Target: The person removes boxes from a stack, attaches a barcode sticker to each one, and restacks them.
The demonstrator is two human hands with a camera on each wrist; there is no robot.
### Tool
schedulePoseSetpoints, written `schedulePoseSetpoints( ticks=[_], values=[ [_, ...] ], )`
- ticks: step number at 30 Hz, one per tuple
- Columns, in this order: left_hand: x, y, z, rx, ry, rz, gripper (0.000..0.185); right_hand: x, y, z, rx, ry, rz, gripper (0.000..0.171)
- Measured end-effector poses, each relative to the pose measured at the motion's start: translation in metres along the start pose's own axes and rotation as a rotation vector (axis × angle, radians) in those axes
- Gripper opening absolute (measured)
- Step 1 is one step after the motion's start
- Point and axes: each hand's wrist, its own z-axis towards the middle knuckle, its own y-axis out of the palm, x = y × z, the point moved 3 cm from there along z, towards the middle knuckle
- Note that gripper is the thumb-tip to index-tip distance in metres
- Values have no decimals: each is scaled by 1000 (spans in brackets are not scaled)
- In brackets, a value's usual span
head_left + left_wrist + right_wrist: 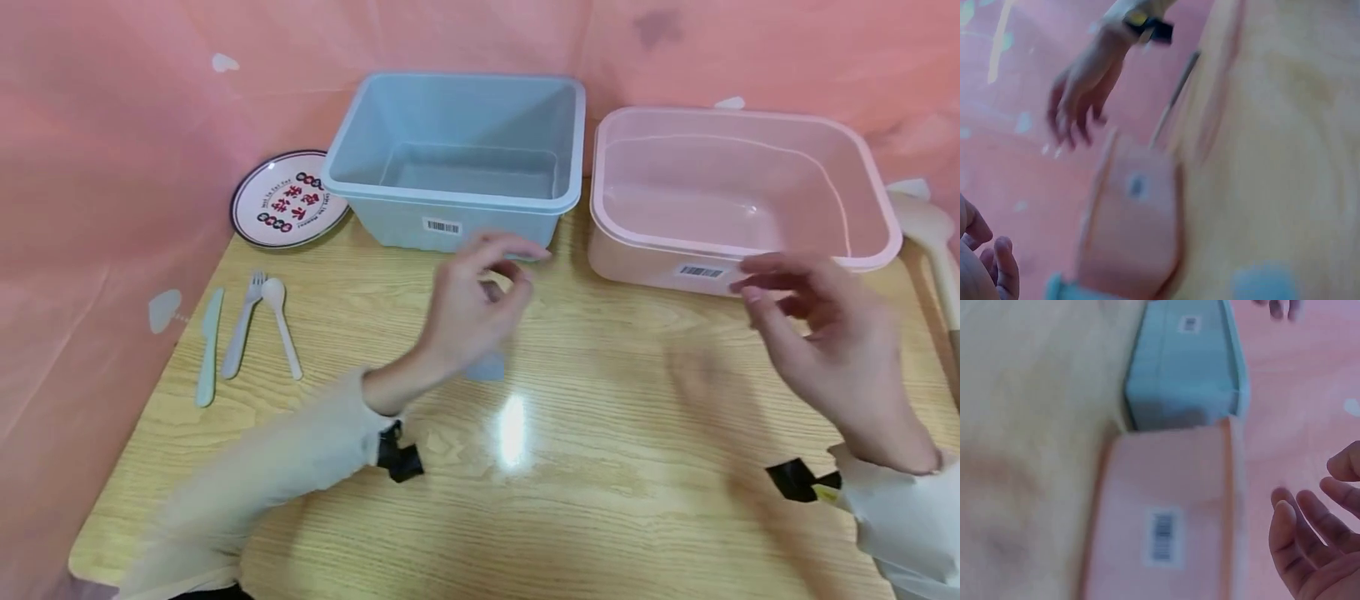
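My left hand point(472, 308) hovers over the table in front of the light blue bin point(453, 204), fingers loosely bent and nothing between them. A small blue-grey item point(486, 367) shows partly from beneath that hand; its kind cannot be told. Raised before the pink bin point(652, 265), my right hand point(840, 358) has relaxed, curved fingers and holds nothing. The right wrist view shows the right hand point(1322, 550) beside the pink bin point(1160, 475), apart from it. No contents show in either bin.
A patterned plate point(281, 200) lies partly behind the blue bin. On the table's left are a pale green knife point(209, 346), a grey fork point(242, 329) and a white spoon point(282, 325). A large beige spoon-like utensil point(926, 225) stands at the far right. Pink cloth point(90, 208) surrounds the table.
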Motion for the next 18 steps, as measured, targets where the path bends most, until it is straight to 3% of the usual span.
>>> schedulePoseSetpoints(
  ticks=[3,6,8,10,14,16,18],
  values=[
    [0,-36,9,127,12,46,20,5,-18,9,86,55,68,27],
    [-9,-71,16,264,-43,152,21,28,-39,16,219,185,60,29],
    [-19,-91,21,343,-118,244,29,57,-56,21,295,319,9,31],
    [-31,-107,25,392,-202,321,40,100,-75,22,313,469,-55,32],
    [-56,-127,37,404,-356,356,58,183,-105,14,289,645,-157,35],
    [-67,-133,44,388,-420,328,64,202,-109,9,300,715,-167,36],
    [-78,-137,49,363,-495,271,70,203,-105,6,347,732,-108,32]
  ],
)
